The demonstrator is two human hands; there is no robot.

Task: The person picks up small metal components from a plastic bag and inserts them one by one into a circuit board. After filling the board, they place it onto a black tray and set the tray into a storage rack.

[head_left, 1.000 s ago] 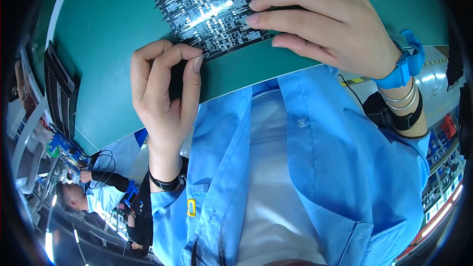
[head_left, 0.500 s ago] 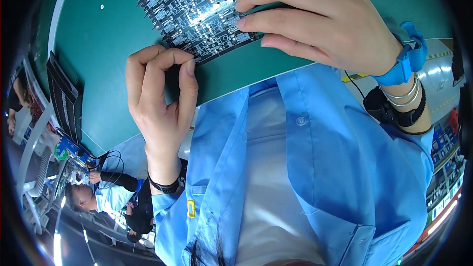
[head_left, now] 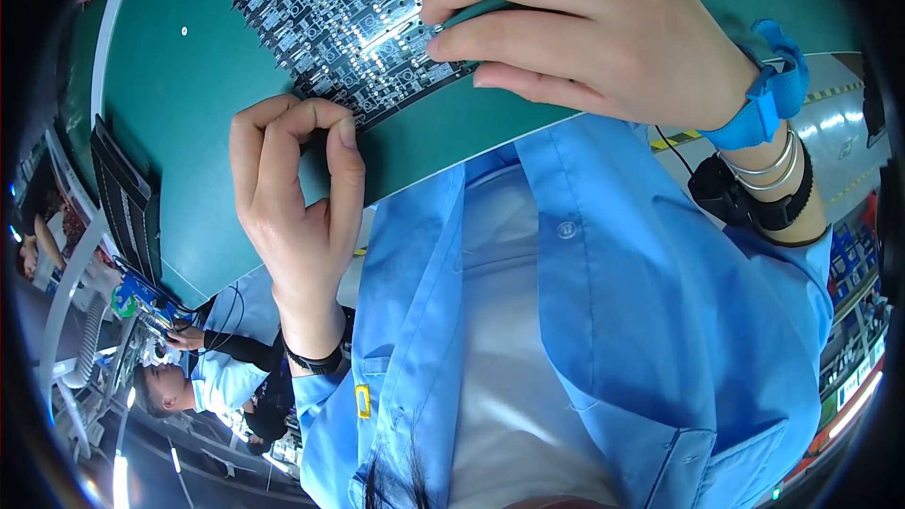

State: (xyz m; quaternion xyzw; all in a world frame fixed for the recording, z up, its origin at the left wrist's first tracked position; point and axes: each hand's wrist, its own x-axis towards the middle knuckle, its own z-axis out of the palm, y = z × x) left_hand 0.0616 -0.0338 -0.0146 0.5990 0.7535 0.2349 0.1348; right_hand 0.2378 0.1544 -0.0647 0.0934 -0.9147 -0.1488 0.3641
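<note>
- Green work mat [head_left: 226, 132]: fills the upper left of the view and bears the other items.
- Blue work shirt [head_left: 660, 339]: the person's own, open at the collar, filling the lower right.
- Black circuit board panel [head_left: 330, 19]: a grid of small repeated units with silver contacts, lying flat on the mat at top centre; its near edge runs diagonally towards the right hand.
- Right hand [head_left: 603, 28]: palm down, fingers stretched out and close together, the fingertips [head_left: 443, 9] pressing on the right edge of the panel; it pins the panel rather than enclosing it.
- Left hand [head_left: 297, 188]: fingers curled over, thumb and forefinger drawn together in a pinch just at the panel's near edge; whether anything small lies between them cannot be told.
- Stack of dark panels [head_left: 123, 198]: at the mat's left edge, well apart from both hands.
- Blue wrist strap [head_left: 768, 90]: wrapped around the right wrist, with silver bangles and a black band beside it.
- Black wristband [head_left: 316, 358]: on the left wrist.
- Another person [head_left: 203, 377]: in blue, at lower left, beyond the bench.
</note>
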